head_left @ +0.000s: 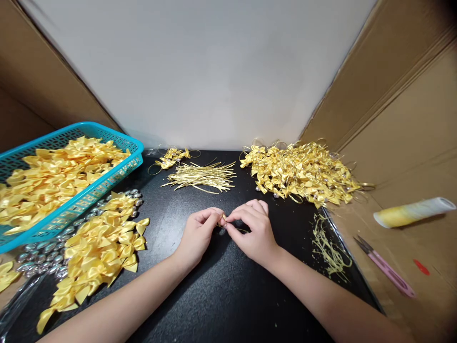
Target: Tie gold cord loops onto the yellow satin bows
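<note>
L hand (pixel 200 232) + R hand (pixel 255 232) were pinched closed together on a bit of gold cord (pixel 223 217) over mid bench (pixel 214 295); finer detail was hidden. Looped bows (pixel 300 174) far right prob were done. Lots remained: loose bows (pixel 100 243), beads (pixel 46 259), basket (pixel 137 148) at left, cord bundle (pixel 203 176) far ctr

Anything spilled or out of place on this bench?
Loose, tangled cord scraps litter the black surface's right edge, unlike the roughly aligned gold cords. A small red piece lies alone near the pink-handled snips.
</note>
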Demonstrator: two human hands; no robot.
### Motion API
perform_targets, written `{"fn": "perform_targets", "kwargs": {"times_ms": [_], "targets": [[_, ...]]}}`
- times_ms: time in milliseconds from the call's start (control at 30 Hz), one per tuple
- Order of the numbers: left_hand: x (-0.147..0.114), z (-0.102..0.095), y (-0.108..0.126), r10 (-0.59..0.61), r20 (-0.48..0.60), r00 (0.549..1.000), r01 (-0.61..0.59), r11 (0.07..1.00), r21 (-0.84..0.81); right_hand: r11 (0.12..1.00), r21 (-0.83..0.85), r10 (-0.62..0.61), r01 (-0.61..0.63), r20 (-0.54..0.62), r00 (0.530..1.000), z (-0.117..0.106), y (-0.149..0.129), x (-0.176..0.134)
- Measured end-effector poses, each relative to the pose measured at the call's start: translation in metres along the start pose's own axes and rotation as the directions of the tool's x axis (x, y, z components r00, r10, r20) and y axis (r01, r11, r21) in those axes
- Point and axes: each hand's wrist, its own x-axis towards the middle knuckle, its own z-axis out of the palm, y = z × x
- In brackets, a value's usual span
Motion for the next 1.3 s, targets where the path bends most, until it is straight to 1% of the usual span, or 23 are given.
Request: {"fn": "perform_targets", "kwargs": {"times_ms": [167, 433, 633, 733, 767, 833, 933, 1000, 1033, 1100, 1133, 1200, 1300], "targets": [[0.000, -0.001, 0.000, 0.013, 0.019, 1.000, -0.013, 1.000, -0.006, 1.000, -0.009, -0.027, 0.027, -0.001, 1.000, -0.003, 0.000, 0.001], [0.001, 0.000, 0.002, 0.020, 0.030, 0.999, -0.021, 0.999, 0.026, 1.000, 0.017, 0.024, -0.025, 0.061, 0.998, -0.008, 0.000, 0.006], [0.001, -0.001, 0.001, 0.038, 0.019, 0.999, -0.039, 0.998, 0.049, 0.987, 0.107, 0.108, -0.116, 0.082, 0.991, -0.010, 0.002, 0.008], [0.000, -0.002, 0.001, 0.042, 0.005, 0.999, -0.043, 0.995, 0.085, 0.956, 0.205, 0.198, -0.210, 0.080, 0.977, -0.013, 0.006, 0.013], [0.000, -0.002, 0.000, 0.031, -0.007, 0.999, -0.031, 0.994, 0.102, 0.937, 0.243, 0.235, -0.251, 0.096, 0.967, -0.014, 0.008, 0.015], [0.000, -0.003, 0.000, -0.007, -0.032, 0.999, 0.011, 0.992, 0.127, 0.891, 0.303, 0.299, -0.338, 0.167, 0.939, -0.017, 0.012, 0.020], [0.000, -0.002, -0.001, -0.038, -0.048, 0.998, 0.044, 0.991, 0.123, 0.840, 0.310, 0.356, -0.446, 0.304, 0.883, -0.021, 0.015, 0.025], [0.000, -0.002, -0.001, -0.030, -0.042, 0.999, 0.035, 0.993, 0.113, 0.817, 0.312, 0.355, -0.484, 0.390, 0.850, -0.022, 0.014, 0.025], [0.000, -0.002, 0.000, -0.025, -0.036, 0.999, 0.029, 0.993, 0.111, 0.807, 0.328, 0.335, -0.491, 0.430, 0.838, -0.021, 0.013, 0.024], [-0.001, -0.001, 0.002, -0.025, -0.011, 1.000, 0.026, 0.993, 0.114, 0.789, 0.378, 0.286, -0.484, 0.472, 0.834, -0.018, 0.009, 0.021], [-0.001, 0.000, 0.003, -0.029, 0.006, 1.000, 0.028, 0.993, 0.117, 0.786, 0.398, 0.275, -0.474, 0.462, 0.843, -0.015, 0.007, 0.019], [-0.002, 0.000, 0.005, -0.030, 0.029, 0.999, 0.026, 0.992, 0.125, 0.793, 0.414, 0.288, -0.448, 0.393, 0.873, -0.010, 0.004, 0.015], [-0.003, 0.000, 0.007, -0.015, 0.017, 1.000, 0.013, 0.988, 0.155, 0.817, 0.408, 0.314, -0.408, 0.280, 0.907, -0.007, 0.003, 0.013]]}}
